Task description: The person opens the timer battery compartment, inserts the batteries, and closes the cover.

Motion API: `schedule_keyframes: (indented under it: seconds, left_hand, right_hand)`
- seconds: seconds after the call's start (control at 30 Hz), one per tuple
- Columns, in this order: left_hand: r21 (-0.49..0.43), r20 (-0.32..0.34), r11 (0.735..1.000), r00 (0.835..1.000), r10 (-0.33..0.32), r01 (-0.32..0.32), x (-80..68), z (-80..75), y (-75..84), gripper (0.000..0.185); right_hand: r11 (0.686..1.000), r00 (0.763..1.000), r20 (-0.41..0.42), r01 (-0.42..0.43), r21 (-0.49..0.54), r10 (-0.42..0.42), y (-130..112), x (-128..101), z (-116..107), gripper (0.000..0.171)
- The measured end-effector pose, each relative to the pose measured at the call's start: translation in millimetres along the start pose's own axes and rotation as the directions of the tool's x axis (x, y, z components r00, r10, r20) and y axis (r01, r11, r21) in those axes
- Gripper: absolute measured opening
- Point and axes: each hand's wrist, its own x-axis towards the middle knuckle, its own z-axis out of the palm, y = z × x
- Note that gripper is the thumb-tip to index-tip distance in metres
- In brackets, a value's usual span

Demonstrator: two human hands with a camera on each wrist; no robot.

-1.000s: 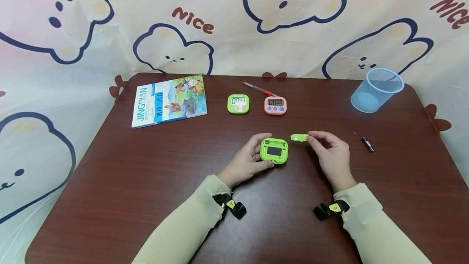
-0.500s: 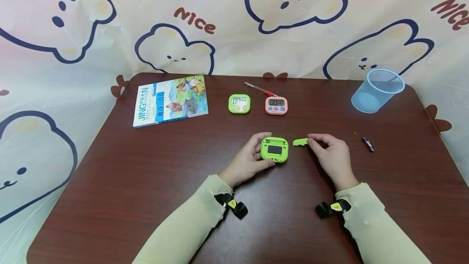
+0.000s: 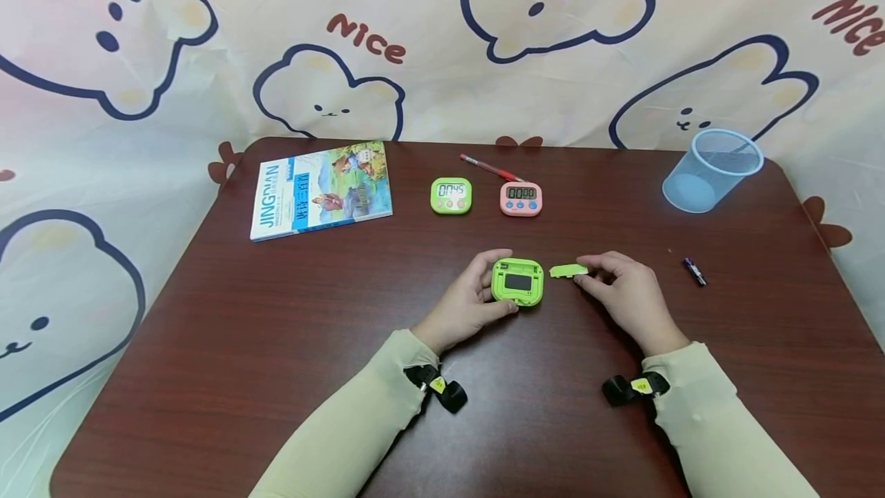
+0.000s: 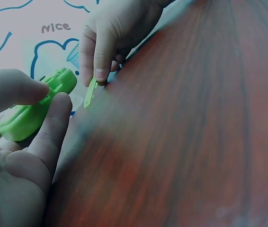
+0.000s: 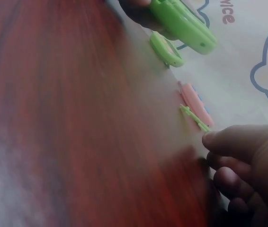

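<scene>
My left hand (image 3: 469, 298) grips a green digital timer (image 3: 517, 282) by its edges, back side up, with its battery slot uncovered along the far side. Just right of it, my right hand (image 3: 629, 294) pinches a thin green battery cover (image 3: 568, 270) by one end, thumb and index finger on it. A small gap separates cover and timer. In the left wrist view the cover (image 4: 91, 93) points down from the right fingertips, while the left thumb and fingers hold the timer (image 4: 38, 105). The right wrist view shows the cover (image 5: 195, 117) edge-on.
A dark battery (image 3: 694, 272) lies right of my right hand. Farther back are another green timer (image 3: 451, 196), a pink timer (image 3: 521, 199), a red pen (image 3: 492, 168), a book (image 3: 321, 190) at left and a blue mesh-like cup (image 3: 712, 170) at right, on the brown table (image 3: 311, 313).
The right wrist has shifted slightly right and its fingers have changed their hold on the cover, which tilted a little. The left hand and its timer stay nearly in place.
</scene>
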Motion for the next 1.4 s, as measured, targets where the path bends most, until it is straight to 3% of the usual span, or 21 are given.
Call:
schedule_keyframes:
  seconds: [0.27,0.63,1.4]
  left_hand:
    - [0.015,-0.002,1.0,1.0,-0.008,0.008,-0.1,0.0,0.7,0.077]
    - [0.039,-0.002,0.999,1.0,0.0,0.0,0.0,-0.3,0.9,0.076]
    - [0.034,-0.003,0.999,1.0,0.016,-0.015,-0.2,0.7,-0.4,0.075]
  right_hand:
    - [1.0,1.0,-0.002,0.026,-0.017,-0.026,0.9,0.7,1.2,0.02]
    - [0.998,0.995,0.083,-0.045,-0.052,0.049,-1.0,2.8,-5.9,0.022]
    - [0.997,0.994,0.092,-0.051,-0.057,0.056,-0.2,2.9,-8.0,0.02]
